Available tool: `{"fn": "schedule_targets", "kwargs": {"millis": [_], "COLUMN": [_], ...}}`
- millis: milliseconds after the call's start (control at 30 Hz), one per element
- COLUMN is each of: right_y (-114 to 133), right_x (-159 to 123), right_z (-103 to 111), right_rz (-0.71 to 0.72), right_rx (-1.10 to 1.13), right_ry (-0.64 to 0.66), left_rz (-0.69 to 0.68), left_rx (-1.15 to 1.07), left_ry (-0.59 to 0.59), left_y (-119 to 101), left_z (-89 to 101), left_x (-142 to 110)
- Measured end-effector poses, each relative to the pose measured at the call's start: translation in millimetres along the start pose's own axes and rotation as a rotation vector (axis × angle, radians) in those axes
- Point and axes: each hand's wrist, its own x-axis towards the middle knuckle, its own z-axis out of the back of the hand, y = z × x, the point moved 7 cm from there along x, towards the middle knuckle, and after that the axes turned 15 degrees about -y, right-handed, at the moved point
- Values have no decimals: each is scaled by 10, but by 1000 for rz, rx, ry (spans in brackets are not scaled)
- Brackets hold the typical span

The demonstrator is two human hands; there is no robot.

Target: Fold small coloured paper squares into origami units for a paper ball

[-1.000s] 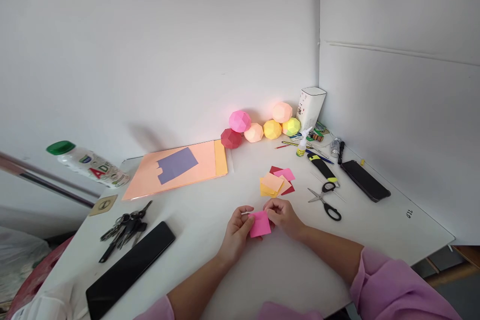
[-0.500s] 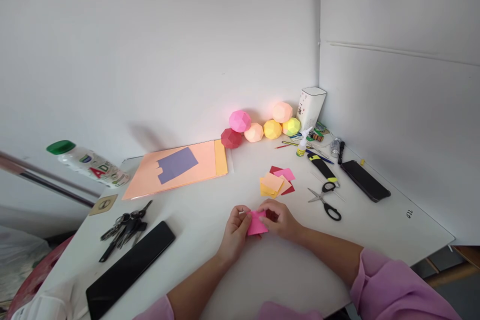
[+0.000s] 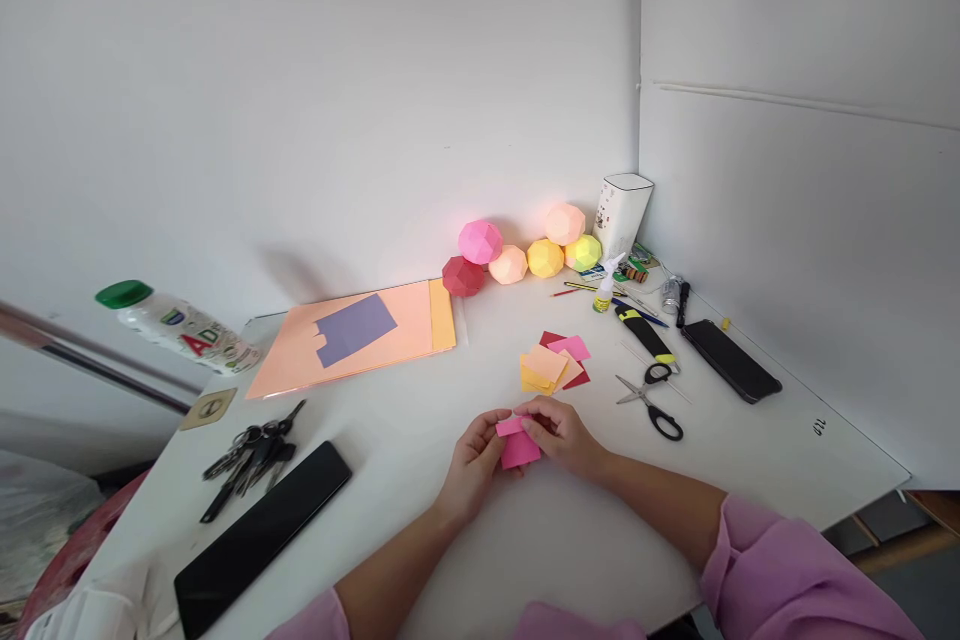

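Observation:
A small pink paper square (image 3: pixel 521 450) is held between both hands above the table's front part. My left hand (image 3: pixel 474 460) pinches its left edge with thumb and fingers. At the upper right edge, my right hand (image 3: pixel 559 433) has its thumb and fingers closed on the paper. A narrow strip along the top of the paper is folded over toward me. Just beyond the hands lies a loose pile of paper pieces (image 3: pixel 551 368) in peach, yellow, pink and dark red.
Scissors (image 3: pixel 651 400), a cutter knife (image 3: pixel 645 334), a glue bottle (image 3: pixel 604 292) and a phone (image 3: pixel 731 360) lie to the right. Faceted paper balls (image 3: pixel 545 258) line the wall. Peach sheets (image 3: pixel 375 340), keys (image 3: pixel 255 455) and a black tablet-like slab (image 3: pixel 262 540) are at left.
The top edge of the pink paper has been folded down into a strip. My right fingers have shifted slightly left along that edge.

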Motion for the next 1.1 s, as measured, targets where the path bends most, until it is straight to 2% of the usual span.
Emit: {"fn": "schedule_targets", "kwargs": {"millis": [200, 333, 533, 800, 1033, 1100], "right_y": [-12, -43, -3, -30, 40, 51], "right_x": [-8, -37, -47, -39, -29, -22], "right_z": [29, 33, 12, 41, 90, 97], "right_rz": [-77, -125, -3, -48, 57, 100], "right_rx": [36, 151, 75, 48, -9, -31], "right_ry": [2, -13, -50, -75, -127, -136], "left_rz": [-6, -17, -27, -5, 0, 5], "left_rx": [67, 90, 93, 116, 158, 157], "left_ry": [-8, -43, -37, -26, 112, 115], "left_y": [24, 13, -22, 16, -13, -2], "left_z": [2, 16, -5, 3, -80, -75], "left_x": [5, 3, -8, -2, -44, -40]}}
